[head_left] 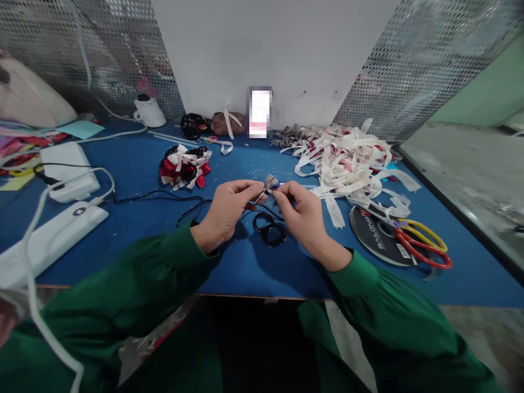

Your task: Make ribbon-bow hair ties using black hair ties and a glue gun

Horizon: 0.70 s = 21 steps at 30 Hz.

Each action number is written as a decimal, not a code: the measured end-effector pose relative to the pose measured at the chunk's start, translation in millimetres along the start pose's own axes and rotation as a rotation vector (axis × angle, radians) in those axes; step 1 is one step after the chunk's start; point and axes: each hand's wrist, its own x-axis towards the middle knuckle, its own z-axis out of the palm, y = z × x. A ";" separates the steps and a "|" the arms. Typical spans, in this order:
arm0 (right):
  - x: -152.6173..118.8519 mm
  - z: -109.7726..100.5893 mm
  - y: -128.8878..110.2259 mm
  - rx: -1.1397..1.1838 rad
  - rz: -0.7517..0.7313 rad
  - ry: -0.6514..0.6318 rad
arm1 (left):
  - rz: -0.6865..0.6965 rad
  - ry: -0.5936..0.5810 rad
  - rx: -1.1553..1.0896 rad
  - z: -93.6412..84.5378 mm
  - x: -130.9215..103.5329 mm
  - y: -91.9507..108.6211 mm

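My left hand [229, 210] and my right hand [302, 214] meet above the middle of the blue table [241, 273]. Between their fingertips is a small greyish ribbon piece [270, 181]; both hands are pinched on it. Something blue shows by my right fingers, too small to name. Just below the hands lie black elastic loops [272, 233]. A pile of white ribbon strips [347, 158] spreads to the right of my right hand. Left of my left hand sits a bunch of red, white and black bows [184, 166].
Scissors with red and yellow handles [423, 248] rest on a black round spool [380, 237] at the right. White power strips [53, 240] and cables occupy the left. A lit phone [259, 112] stands at the back beside a brown pouch [227, 123]; a white cup [150, 112] is farther left.
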 end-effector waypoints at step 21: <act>0.1 2.5 -2.5 -0.139 -0.142 -0.128 | 0.384 -0.067 0.646 -0.7 -2.4 -4.4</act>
